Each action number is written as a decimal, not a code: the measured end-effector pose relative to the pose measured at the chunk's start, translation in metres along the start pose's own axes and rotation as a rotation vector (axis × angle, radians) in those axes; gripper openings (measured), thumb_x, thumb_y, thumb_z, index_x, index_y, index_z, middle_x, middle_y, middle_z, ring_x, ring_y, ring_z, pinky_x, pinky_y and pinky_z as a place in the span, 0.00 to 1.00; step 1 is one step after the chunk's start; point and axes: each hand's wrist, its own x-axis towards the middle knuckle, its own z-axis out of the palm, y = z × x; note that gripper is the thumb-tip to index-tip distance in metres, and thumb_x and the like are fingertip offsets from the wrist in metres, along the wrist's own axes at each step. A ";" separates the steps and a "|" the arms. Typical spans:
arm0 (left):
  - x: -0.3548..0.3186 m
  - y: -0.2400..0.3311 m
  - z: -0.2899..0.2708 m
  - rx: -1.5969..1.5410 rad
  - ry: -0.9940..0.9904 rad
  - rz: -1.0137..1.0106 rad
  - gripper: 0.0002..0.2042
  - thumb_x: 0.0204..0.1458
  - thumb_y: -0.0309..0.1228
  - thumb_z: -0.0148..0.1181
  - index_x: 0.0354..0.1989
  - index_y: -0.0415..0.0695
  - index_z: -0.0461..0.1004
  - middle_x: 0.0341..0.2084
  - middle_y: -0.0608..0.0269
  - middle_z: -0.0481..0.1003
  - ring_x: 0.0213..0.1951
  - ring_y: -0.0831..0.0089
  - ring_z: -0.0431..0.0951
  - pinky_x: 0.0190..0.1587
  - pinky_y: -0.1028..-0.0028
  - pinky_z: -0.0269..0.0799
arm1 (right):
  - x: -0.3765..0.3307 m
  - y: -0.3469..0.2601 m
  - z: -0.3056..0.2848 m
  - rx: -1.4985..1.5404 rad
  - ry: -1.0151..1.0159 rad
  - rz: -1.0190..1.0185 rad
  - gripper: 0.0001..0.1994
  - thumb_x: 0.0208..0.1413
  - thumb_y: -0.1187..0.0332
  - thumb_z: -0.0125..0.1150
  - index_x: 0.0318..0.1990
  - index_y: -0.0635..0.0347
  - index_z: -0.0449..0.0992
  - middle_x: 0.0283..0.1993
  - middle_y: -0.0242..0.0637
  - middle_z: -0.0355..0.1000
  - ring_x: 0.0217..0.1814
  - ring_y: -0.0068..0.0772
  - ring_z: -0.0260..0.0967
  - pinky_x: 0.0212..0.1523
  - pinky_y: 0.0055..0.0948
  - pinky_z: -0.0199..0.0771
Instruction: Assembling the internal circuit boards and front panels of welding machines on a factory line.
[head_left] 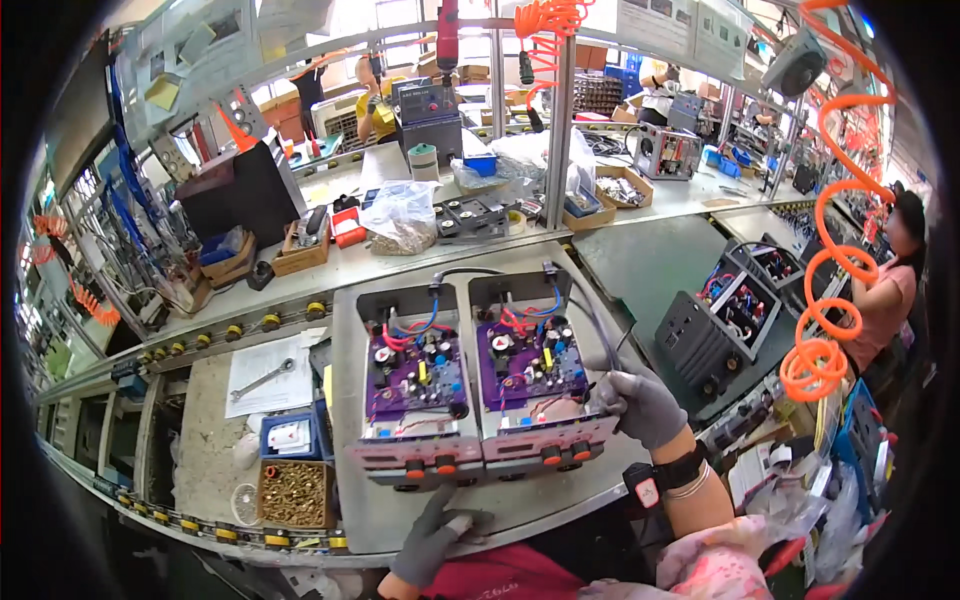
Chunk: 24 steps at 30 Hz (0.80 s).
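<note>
Two opened electrical units stand side by side on a grey board: the left unit and the right unit. Each has a purple circuit board, red and blue wires, and a front panel with orange-ringed knobs. My right hand, in a grey glove, is closed at the right unit's right side; a dark cable runs down close to its fingers. What the fingertips pinch is hidden. Below the left unit's front, my gloved left hand rests near the board's front edge, fingers apart, holding nothing.
Left of the board lie a box of small brass parts, a blue bin and a wrench on paper. More units stand at right, where an orange coiled hose hangs near a person.
</note>
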 end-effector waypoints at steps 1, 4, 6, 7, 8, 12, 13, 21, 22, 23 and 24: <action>-0.001 -0.003 -0.002 0.052 -0.062 0.051 0.24 0.58 0.28 0.49 0.63 0.36 0.54 0.48 0.48 0.73 0.50 0.65 0.74 0.52 0.69 0.71 | -0.012 0.003 -0.006 -0.190 0.079 -0.009 0.14 0.58 0.62 0.55 0.44 0.65 0.73 0.26 0.30 0.68 0.23 0.19 0.65 0.25 0.23 0.70; -0.013 -0.010 0.006 0.154 -0.147 0.079 0.21 0.59 0.28 0.50 0.60 0.35 0.61 0.47 0.51 0.74 0.50 0.68 0.74 0.53 0.70 0.70 | -0.036 0.033 -0.059 -0.685 0.220 -0.127 0.13 0.56 0.64 0.58 0.43 0.64 0.74 0.28 0.33 0.71 0.27 0.23 0.70 0.29 0.25 0.72; -0.018 -0.021 0.007 0.236 -0.214 0.092 0.19 0.59 0.30 0.50 0.57 0.35 0.64 0.48 0.51 0.74 0.50 0.65 0.75 0.54 0.68 0.70 | -0.054 0.058 -0.074 -0.945 0.232 -0.241 0.11 0.54 0.68 0.60 0.42 0.64 0.73 0.29 0.37 0.74 0.31 0.26 0.73 0.33 0.26 0.73; -0.021 -0.020 0.009 0.232 -0.218 0.097 0.19 0.59 0.30 0.50 0.57 0.35 0.64 0.48 0.51 0.74 0.50 0.65 0.75 0.54 0.68 0.70 | -0.066 0.067 -0.074 -0.905 0.172 -0.247 0.11 0.52 0.69 0.61 0.41 0.65 0.73 0.30 0.39 0.74 0.33 0.26 0.74 0.34 0.26 0.73; -0.023 -0.016 0.014 0.391 -0.240 0.162 0.19 0.59 0.30 0.51 0.57 0.36 0.64 0.48 0.53 0.74 0.50 0.67 0.75 0.54 0.69 0.69 | -0.076 0.077 -0.069 -1.195 0.174 -0.361 0.12 0.54 0.65 0.61 0.41 0.64 0.72 0.31 0.40 0.75 0.35 0.27 0.75 0.36 0.28 0.74; -0.029 0.018 0.047 0.765 -0.216 0.513 0.21 0.58 0.32 0.55 0.58 0.37 0.64 0.48 0.52 0.74 0.50 0.64 0.75 0.54 0.69 0.69 | -0.074 0.050 -0.006 0.307 -0.087 0.042 0.17 0.60 0.54 0.54 0.42 0.61 0.73 0.19 0.22 0.58 0.20 0.21 0.56 0.30 0.24 0.64; -0.024 0.025 0.057 0.882 -0.173 0.687 0.24 0.56 0.33 0.57 0.59 0.39 0.62 0.48 0.51 0.73 0.50 0.61 0.75 0.54 0.67 0.69 | -0.073 0.034 0.012 0.881 -0.367 0.097 0.17 0.62 0.54 0.52 0.43 0.60 0.73 0.17 0.21 0.52 0.18 0.20 0.50 0.30 0.22 0.61; 0.017 0.003 0.101 0.699 -0.487 0.668 0.31 0.55 0.33 0.56 0.66 0.41 0.51 0.53 0.51 0.68 0.56 0.62 0.68 0.58 0.66 0.62 | -0.113 0.030 0.071 1.227 -0.362 0.131 0.10 0.63 0.66 0.50 0.42 0.64 0.72 0.22 0.22 0.57 0.24 0.16 0.55 0.35 0.21 0.64; 0.013 0.006 0.101 0.522 -0.622 0.445 0.31 0.57 0.36 0.54 0.66 0.40 0.51 0.53 0.52 0.68 0.55 0.63 0.67 0.58 0.67 0.61 | -0.112 0.022 0.057 1.233 -0.273 0.038 0.12 0.63 0.66 0.49 0.43 0.67 0.72 0.21 0.22 0.60 0.22 0.16 0.56 0.30 0.21 0.64; 0.007 0.011 0.102 0.342 -0.738 0.216 0.30 0.58 0.38 0.52 0.66 0.38 0.51 0.52 0.54 0.68 0.54 0.65 0.67 0.58 0.67 0.61 | -0.111 0.017 0.047 1.293 -0.213 -0.003 0.14 0.63 0.66 0.48 0.44 0.72 0.71 0.22 0.25 0.63 0.21 0.16 0.56 0.26 0.19 0.63; 0.004 0.014 0.104 0.474 -0.753 0.385 0.28 0.60 0.41 0.50 0.64 0.38 0.54 0.51 0.56 0.68 0.53 0.67 0.67 0.58 0.67 0.61 | -0.108 0.013 0.048 1.271 -0.196 -0.053 0.14 0.63 0.68 0.47 0.45 0.73 0.70 0.23 0.28 0.64 0.21 0.18 0.57 0.25 0.19 0.64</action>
